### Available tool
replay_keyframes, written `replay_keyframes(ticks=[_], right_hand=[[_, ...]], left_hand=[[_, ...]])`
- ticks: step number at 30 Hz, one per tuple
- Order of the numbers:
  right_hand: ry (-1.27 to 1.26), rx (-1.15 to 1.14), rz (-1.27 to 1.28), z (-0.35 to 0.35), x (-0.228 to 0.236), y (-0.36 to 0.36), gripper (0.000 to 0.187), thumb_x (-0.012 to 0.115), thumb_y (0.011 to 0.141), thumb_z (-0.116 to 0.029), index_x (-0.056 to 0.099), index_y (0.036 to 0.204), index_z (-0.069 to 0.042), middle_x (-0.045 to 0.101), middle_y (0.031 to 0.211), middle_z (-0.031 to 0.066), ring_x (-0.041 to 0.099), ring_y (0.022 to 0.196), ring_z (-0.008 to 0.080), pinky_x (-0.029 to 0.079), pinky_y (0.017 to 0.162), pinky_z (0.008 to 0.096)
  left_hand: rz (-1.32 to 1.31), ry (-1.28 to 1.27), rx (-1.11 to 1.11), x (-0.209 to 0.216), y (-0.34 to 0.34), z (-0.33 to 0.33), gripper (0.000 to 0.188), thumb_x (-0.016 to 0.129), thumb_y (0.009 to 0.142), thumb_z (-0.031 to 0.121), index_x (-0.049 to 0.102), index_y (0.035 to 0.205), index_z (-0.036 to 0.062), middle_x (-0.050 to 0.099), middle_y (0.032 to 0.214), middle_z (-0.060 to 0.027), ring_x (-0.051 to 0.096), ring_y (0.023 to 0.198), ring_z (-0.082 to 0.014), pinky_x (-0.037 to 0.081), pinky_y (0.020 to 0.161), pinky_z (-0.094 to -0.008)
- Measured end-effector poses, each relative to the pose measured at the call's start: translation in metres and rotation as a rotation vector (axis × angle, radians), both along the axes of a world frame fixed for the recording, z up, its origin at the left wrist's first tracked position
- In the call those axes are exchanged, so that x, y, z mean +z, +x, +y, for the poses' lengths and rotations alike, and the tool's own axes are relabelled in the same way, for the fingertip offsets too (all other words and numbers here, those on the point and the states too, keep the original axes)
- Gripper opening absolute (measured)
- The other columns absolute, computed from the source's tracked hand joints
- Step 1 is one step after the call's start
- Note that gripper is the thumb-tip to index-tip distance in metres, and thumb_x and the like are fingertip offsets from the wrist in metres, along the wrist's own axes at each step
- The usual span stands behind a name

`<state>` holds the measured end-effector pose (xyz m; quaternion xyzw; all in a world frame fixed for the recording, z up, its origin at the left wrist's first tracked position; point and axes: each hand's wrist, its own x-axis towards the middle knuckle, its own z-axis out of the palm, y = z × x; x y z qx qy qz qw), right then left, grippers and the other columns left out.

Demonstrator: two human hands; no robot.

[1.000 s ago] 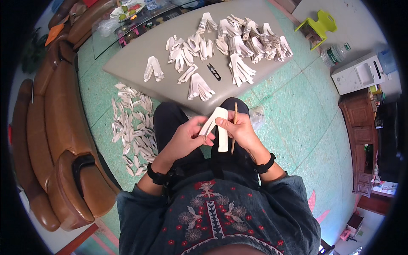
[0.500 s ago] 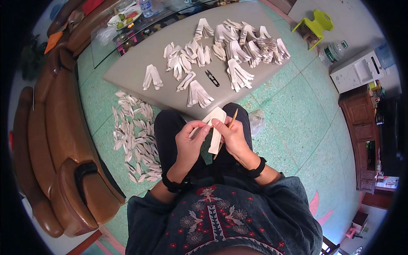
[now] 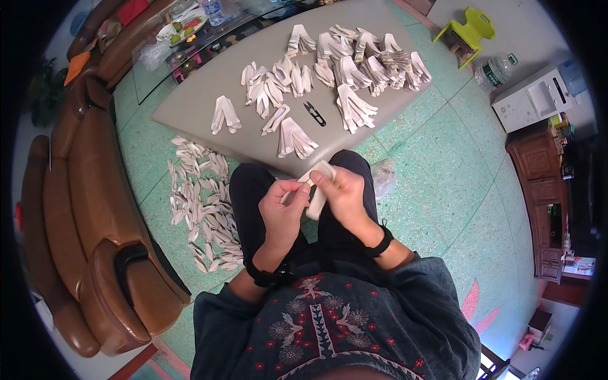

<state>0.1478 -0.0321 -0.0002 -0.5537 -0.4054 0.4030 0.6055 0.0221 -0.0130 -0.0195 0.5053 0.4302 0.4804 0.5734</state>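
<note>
My left hand [image 3: 282, 209] and my right hand [image 3: 346, 197] meet above my lap, both closed on one cream fabric strip [image 3: 316, 204] bent into a V. The left fingers pinch its left leg, while my right thumb presses near its top bend. The right leg of the strip hangs between the hands, slightly blurred. My right hand's curled fingers are largely hidden. Just ahead, on the grey padded table, lie a fanned bundle of similar strips [image 3: 293, 140] and black thread snips [image 3: 314, 114].
More bundles [image 3: 354, 75] crowd the far right of the grey table [image 3: 190, 101]. Many loose pale pieces [image 3: 212, 221] cover the green floor at my left, beside a brown leather sofa [image 3: 107, 209]. A clear plastic bag [image 3: 383, 177] sits by my right knee.
A thin wooden stick showed in my right hand before; now it is out of sight. My right hand has turned over the strip, and the strip's right leg has swung and shortened in view.
</note>
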Motion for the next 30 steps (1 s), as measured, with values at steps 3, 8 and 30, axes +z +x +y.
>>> replay_keyframes(ticks=[3,8,30], right_hand=[[-0.308,0.167,0.712,0.002,0.001,0.010,0.017,0.061,0.085,-0.015,0.061,0.080,0.001,0.058,0.063,0.0044,0.050,0.045,0.0081,0.031,0.038,0.0205],[-0.223,0.269,0.402,-0.001,-0.007,0.014,0.018,0.061,0.086,-0.020,0.063,0.082,-0.002,0.056,0.063,-0.0013,0.043,0.047,0.0026,0.028,0.041,0.0179],[-0.205,0.150,0.276,-0.007,-0.008,0.016,0.020,0.065,0.084,-0.024,0.063,0.081,-0.004,0.051,0.062,-0.0059,0.040,0.052,0.0019,0.030,0.045,0.0192]], left_hand=[[-0.045,0.000,0.015,0.003,0.001,0.000,0.009,0.065,0.079,0.003,0.058,0.079,-0.0016,0.061,0.078,-0.0027,0.054,0.061,-0.0049,0.044,0.055,-0.0189],[0.042,0.023,-0.081,0.004,-0.006,0.007,0.008,0.065,0.080,0.004,0.059,0.082,-0.0014,0.062,0.078,-0.0031,0.055,0.063,-0.0055,0.045,0.056,-0.0188],[0.005,-0.022,-0.157,0.012,-0.015,0.003,0.006,0.062,0.082,0.002,0.057,0.084,-0.0021,0.063,0.077,-0.0053,0.059,0.069,-0.0078,0.048,0.064,-0.0199]])
